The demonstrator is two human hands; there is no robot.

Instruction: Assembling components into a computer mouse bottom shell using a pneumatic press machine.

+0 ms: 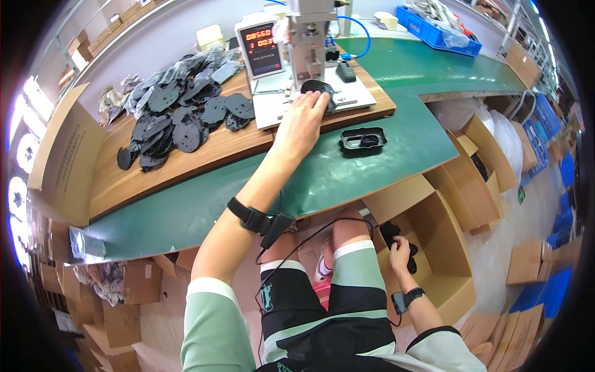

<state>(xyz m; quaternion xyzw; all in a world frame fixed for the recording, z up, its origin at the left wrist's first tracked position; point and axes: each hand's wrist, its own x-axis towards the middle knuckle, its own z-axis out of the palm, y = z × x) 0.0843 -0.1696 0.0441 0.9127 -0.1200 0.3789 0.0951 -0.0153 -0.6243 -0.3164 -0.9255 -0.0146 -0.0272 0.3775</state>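
Observation:
My left hand (pixel 302 119) reaches onto the white base plate (pixel 270 110) of a bench press (pixel 308 49). Its fingers are closed on the near edge of a rounded black plastic part (pixel 317 87) under the press head. Low on the right, my right hand (pixel 400 254) is inside an open cardboard box (pixel 443 248), its fingers closed on a small black part (pixel 411 250); the exact shape of that part is partly hidden. A black open-topped plastic housing (pixel 363 139) lies on the green table to the right of my left hand.
Many flat black discs (pixel 189 133) are heaped on the wooden board (pixel 204 158) to the left. A display unit (pixel 260 49) with red digits stands beside the press. A blue crate (pixel 437 31) sits at the back right. Cartons (pixel 474 170) line the right side; a cable hangs across my lap.

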